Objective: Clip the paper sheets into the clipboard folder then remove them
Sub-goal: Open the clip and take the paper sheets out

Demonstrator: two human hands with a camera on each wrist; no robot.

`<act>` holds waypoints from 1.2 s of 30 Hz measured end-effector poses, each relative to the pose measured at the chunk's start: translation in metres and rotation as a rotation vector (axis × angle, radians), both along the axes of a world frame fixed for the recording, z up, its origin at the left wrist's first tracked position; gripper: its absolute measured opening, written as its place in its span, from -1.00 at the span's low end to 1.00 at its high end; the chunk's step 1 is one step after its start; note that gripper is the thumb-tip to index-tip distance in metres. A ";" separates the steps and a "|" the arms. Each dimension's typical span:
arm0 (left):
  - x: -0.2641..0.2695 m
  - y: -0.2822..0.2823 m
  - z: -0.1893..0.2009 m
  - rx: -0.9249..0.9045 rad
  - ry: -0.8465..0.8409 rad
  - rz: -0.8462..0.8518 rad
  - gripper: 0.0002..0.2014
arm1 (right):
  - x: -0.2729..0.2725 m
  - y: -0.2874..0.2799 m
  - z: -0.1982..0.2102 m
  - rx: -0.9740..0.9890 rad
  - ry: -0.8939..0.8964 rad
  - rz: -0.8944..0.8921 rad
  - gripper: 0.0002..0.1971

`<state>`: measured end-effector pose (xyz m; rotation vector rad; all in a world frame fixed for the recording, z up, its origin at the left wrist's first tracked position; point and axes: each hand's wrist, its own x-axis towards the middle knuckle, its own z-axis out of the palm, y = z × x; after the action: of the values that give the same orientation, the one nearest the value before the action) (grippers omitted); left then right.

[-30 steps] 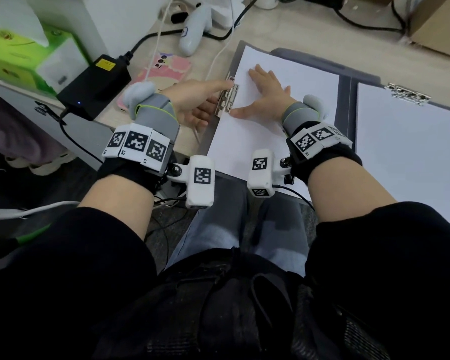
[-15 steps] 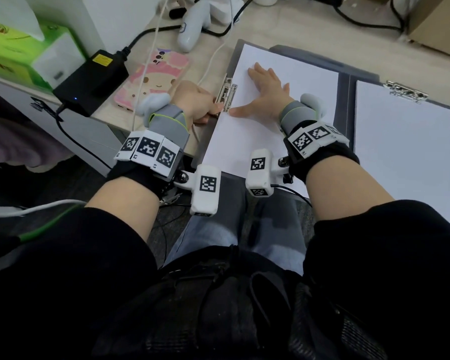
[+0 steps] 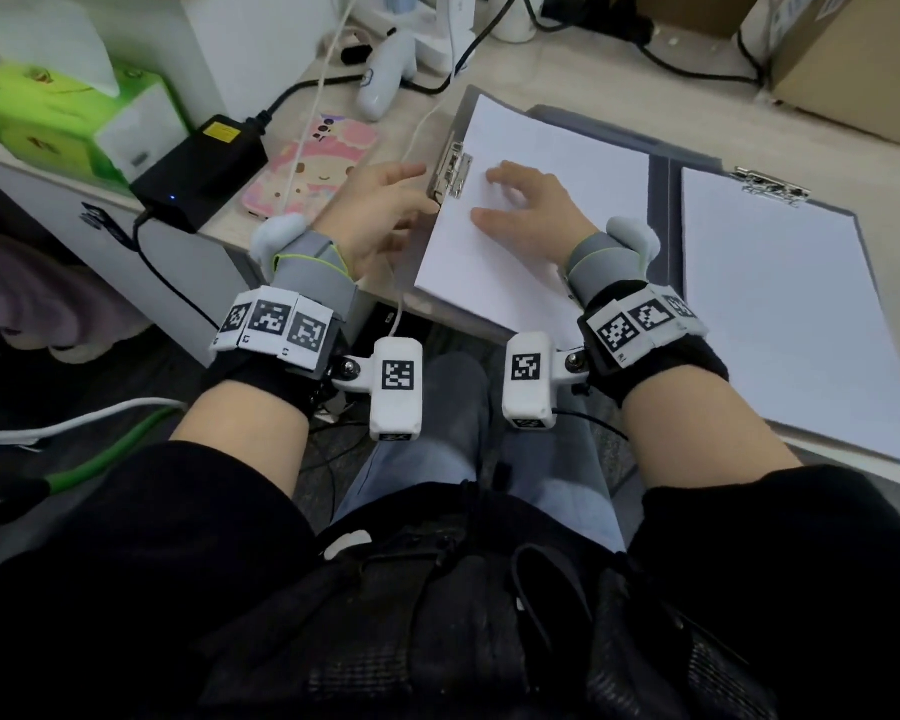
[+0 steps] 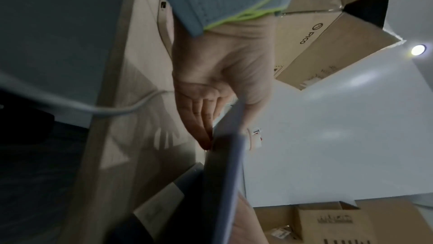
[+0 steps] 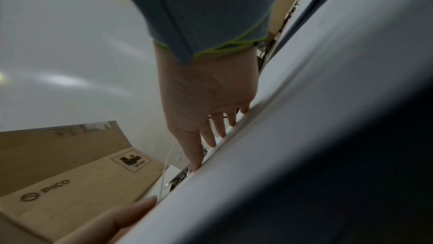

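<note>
It looked like an office: a pale desk carried a charger brick at 10 o'clock, a tissue box at far 10, a phone, cables at 12, and cardboard boxes at 1 o'clock.

Left hand fingertips hidden under clipboard folder edge beside the metal clip; second paper sheet cut off at right frame edge; right wrist view blurred, right hand fingertip contact with paper sheets unclear.
</note>
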<state>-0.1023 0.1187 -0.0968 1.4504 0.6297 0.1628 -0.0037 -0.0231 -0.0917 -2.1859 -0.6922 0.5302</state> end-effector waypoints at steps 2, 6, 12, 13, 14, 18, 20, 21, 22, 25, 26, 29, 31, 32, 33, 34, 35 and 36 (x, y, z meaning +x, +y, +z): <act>-0.005 -0.009 0.008 -0.078 -0.101 0.014 -0.46 | -0.011 -0.008 0.010 0.014 -0.013 0.013 -0.42; -0.010 -0.026 0.025 -0.107 -0.279 -0.078 -0.48 | -0.030 -0.028 0.032 0.084 -0.025 0.036 -0.38; -0.005 -0.058 0.057 -0.116 -0.405 -0.213 -0.67 | -0.047 -0.041 0.056 0.268 -0.088 -0.015 -0.33; -0.003 -0.065 0.062 -0.095 -0.419 -0.232 -0.66 | -0.049 -0.042 0.062 0.316 -0.099 -0.038 -0.34; 0.001 -0.072 0.066 -0.074 -0.440 -0.240 -0.63 | -0.051 -0.043 0.069 0.386 -0.096 -0.058 -0.35; 0.019 -0.110 0.085 0.024 -0.501 -0.347 -0.47 | -0.056 -0.073 0.088 0.643 -0.174 -0.141 -0.23; 0.030 -0.134 0.093 0.031 -0.546 -0.430 -0.40 | -0.059 -0.097 0.095 0.717 -0.248 -0.207 -0.18; 0.034 -0.143 0.095 0.046 -0.564 -0.456 -0.39 | -0.059 -0.104 0.094 0.753 -0.261 -0.230 -0.18; 0.037 -0.153 0.097 0.063 -0.581 -0.482 -0.38 | -0.060 -0.113 0.096 0.778 -0.284 -0.254 -0.20; 0.052 -0.185 0.097 0.097 -0.643 -0.569 -0.34 | -0.049 -0.144 0.094 0.878 -0.424 -0.420 -0.37; 0.059 -0.195 0.095 0.137 -0.652 -0.599 -0.32 | -0.044 -0.157 0.092 0.910 -0.478 -0.481 -0.47; 0.073 -0.222 0.082 0.305 -0.580 -0.645 -0.32 | -0.033 -0.194 0.086 0.941 -0.608 -0.657 -0.61; 0.080 -0.238 0.067 0.333 -0.513 -0.639 -0.38 | -0.027 -0.219 0.080 0.920 -0.626 -0.782 -0.59; 0.082 -0.243 0.060 0.342 -0.478 -0.630 -0.41 | -0.025 -0.230 0.076 0.902 -0.623 -0.831 -0.58; 0.083 -0.249 0.053 0.354 -0.440 -0.625 -0.45 | -0.023 -0.242 0.072 0.886 -0.617 -0.876 -0.58; 0.085 -0.256 0.047 0.371 -0.400 -0.630 -0.48 | -0.022 -0.255 0.066 0.866 -0.610 -0.928 -0.58; 0.087 -0.259 0.042 0.397 -0.350 -0.632 -0.50 | -0.020 -0.265 0.060 0.856 -0.592 -0.983 -0.59; 0.090 -0.262 0.037 0.425 -0.295 -0.646 -0.50 | -0.020 -0.275 0.054 0.847 -0.564 -1.044 -0.59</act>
<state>-0.0126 -0.1434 -0.0600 1.9220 -0.1435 -0.0028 -0.0235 -0.2982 -0.0377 -1.5337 0.0611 -0.8051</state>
